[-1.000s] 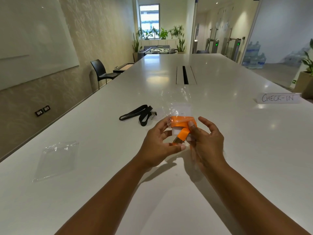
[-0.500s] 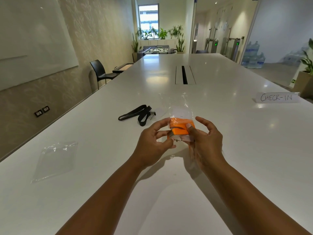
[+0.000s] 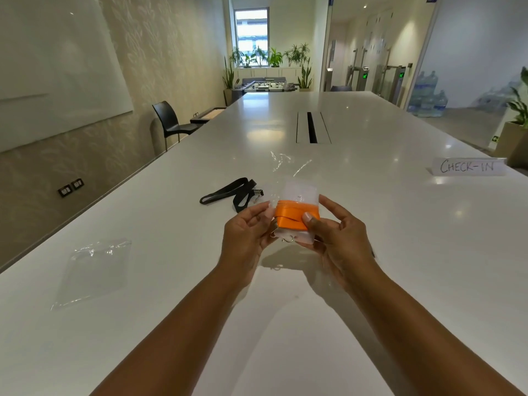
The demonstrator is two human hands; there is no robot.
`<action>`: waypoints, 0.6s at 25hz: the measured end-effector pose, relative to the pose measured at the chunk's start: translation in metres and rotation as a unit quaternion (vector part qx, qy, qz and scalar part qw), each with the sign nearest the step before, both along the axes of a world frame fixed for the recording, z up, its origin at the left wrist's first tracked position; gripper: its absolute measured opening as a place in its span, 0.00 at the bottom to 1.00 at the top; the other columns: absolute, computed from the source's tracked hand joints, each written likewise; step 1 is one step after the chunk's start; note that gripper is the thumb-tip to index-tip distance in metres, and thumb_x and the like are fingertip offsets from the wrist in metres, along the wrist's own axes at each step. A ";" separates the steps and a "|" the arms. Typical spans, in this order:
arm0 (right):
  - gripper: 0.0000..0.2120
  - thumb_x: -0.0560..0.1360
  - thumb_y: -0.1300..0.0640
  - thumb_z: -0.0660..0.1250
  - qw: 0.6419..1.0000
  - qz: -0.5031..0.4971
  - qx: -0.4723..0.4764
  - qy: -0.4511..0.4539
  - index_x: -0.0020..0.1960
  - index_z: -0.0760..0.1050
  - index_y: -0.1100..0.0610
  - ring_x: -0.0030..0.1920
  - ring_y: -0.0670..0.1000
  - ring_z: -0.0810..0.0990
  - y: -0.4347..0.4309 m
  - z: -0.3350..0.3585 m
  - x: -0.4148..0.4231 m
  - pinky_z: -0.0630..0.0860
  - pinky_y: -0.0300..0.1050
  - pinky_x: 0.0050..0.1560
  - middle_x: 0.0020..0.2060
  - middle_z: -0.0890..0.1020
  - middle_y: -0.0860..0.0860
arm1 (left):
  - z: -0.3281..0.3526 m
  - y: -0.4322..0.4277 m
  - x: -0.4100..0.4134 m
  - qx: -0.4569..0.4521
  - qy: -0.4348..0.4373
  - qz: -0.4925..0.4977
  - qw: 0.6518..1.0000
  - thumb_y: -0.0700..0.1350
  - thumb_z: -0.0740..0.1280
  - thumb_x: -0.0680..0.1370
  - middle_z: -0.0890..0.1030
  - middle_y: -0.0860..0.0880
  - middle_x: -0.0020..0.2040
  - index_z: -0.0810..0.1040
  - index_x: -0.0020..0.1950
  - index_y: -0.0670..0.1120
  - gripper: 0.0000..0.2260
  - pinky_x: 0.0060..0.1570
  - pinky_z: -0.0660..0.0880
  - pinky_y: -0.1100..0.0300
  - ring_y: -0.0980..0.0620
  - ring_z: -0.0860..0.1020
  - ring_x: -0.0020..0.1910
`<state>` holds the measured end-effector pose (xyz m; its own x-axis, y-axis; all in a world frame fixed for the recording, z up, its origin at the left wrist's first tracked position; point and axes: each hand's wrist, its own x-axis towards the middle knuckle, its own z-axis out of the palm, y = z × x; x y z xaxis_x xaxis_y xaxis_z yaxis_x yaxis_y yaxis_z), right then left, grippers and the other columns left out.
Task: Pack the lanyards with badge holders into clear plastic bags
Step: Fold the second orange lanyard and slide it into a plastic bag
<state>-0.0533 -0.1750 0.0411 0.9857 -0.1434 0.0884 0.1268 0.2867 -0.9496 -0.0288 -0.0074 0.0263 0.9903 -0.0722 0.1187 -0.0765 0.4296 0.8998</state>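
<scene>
An orange lanyard (image 3: 294, 217) is wound around a clear badge holder (image 3: 300, 192), held above the table between both hands. My right hand (image 3: 337, 241) grips the bundle, thumb pressed on the orange band. My left hand (image 3: 247, 235) holds its left edge with curled fingers. A metal hook (image 3: 287, 239) hangs from the bottom. A clear plastic bag (image 3: 288, 162) rises around and behind the bundle; I cannot tell how far the bundle is inside it. A black lanyard (image 3: 231, 192) lies on the table just beyond my left hand. Another clear plastic bag (image 3: 94, 270) lies flat at the left.
The long white table (image 3: 371, 224) has a cable slot (image 3: 313, 127) down its middle. A "CHECK-IN" sign (image 3: 467, 166) stands at the right. A black chair (image 3: 171, 121) sits by the left wall beside the table edge.
The loose orange tail that hung down has been wrapped flat around the badge holder. My left hand moved from the bundle's bottom to its left edge. The bundle was raised slightly.
</scene>
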 end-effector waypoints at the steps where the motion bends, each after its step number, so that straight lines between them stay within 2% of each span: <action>1: 0.28 0.68 0.58 0.75 1.000 -0.015 0.002 -0.005 0.67 0.73 0.51 0.44 0.54 0.87 0.002 -0.003 0.000 0.83 0.47 0.39 0.47 0.85 0.52 | -0.001 -0.004 -0.002 -0.008 0.021 0.027 0.999 0.49 0.71 0.72 0.84 0.39 0.54 0.78 0.61 0.39 0.22 0.44 0.81 0.57 0.43 0.83 0.52; 3: 0.28 0.70 0.60 0.74 0.999 -0.045 0.007 -0.013 0.69 0.72 0.55 0.48 0.56 0.86 0.007 -0.009 0.000 0.83 0.48 0.43 0.51 0.84 0.55 | -0.003 -0.012 -0.005 0.006 0.070 0.074 0.995 0.50 0.70 0.74 0.85 0.38 0.50 0.80 0.56 0.38 0.18 0.42 0.81 0.58 0.43 0.85 0.49; 5: 0.27 0.71 0.60 0.74 0.997 -0.066 0.009 -0.026 0.68 0.73 0.57 0.49 0.55 0.86 0.010 -0.011 0.000 0.83 0.47 0.44 0.52 0.84 0.53 | -0.001 -0.019 -0.010 0.016 0.117 0.102 0.988 0.52 0.66 0.78 0.85 0.38 0.48 0.81 0.51 0.38 0.16 0.39 0.81 0.58 0.44 0.85 0.45; 7: 0.24 0.71 0.61 0.73 0.996 -0.076 0.019 -0.038 0.66 0.74 0.58 0.48 0.53 0.86 0.011 -0.013 0.000 0.83 0.45 0.43 0.48 0.85 0.48 | 0.004 -0.025 -0.017 0.003 0.131 0.097 0.987 0.59 0.61 0.77 0.85 0.39 0.47 0.81 0.50 0.40 0.22 0.41 0.82 0.56 0.45 0.86 0.45; 9: 0.22 0.72 0.61 0.73 0.995 -0.082 0.021 -0.045 0.65 0.75 0.57 0.47 0.51 0.86 0.012 -0.013 0.000 0.83 0.43 0.42 0.44 0.86 0.45 | 0.007 -0.031 -0.023 0.003 0.115 0.082 0.990 0.63 0.63 0.73 0.85 0.41 0.50 0.80 0.55 0.42 0.26 0.48 0.82 0.54 0.46 0.85 0.47; 12: 0.22 0.72 0.59 0.73 0.994 -0.097 -0.003 -0.053 0.66 0.76 0.55 0.46 0.46 0.86 0.016 -0.014 -0.001 0.81 0.38 0.39 0.41 0.86 0.38 | 0.006 -0.040 -0.030 0.033 0.112 0.107 0.987 0.57 0.71 0.69 0.83 0.42 0.56 0.76 0.64 0.42 0.28 0.53 0.81 0.55 0.47 0.84 0.51; 15: 0.26 0.70 0.55 0.74 0.993 -0.104 -0.018 -0.055 0.67 0.75 0.54 0.47 0.46 0.86 0.021 -0.015 -0.002 0.81 0.38 0.40 0.48 0.85 0.43 | 0.005 -0.042 -0.035 -0.052 0.157 0.114 0.980 0.50 0.71 0.73 0.85 0.41 0.52 0.79 0.57 0.40 0.18 0.47 0.81 0.60 0.48 0.85 0.48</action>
<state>-0.0554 -0.1543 0.0260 0.9192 -0.3375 0.2029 0.2837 0.2104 -0.9355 -0.0634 -0.0497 0.0313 0.9680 0.1522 -0.1993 0.0919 0.5244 0.8465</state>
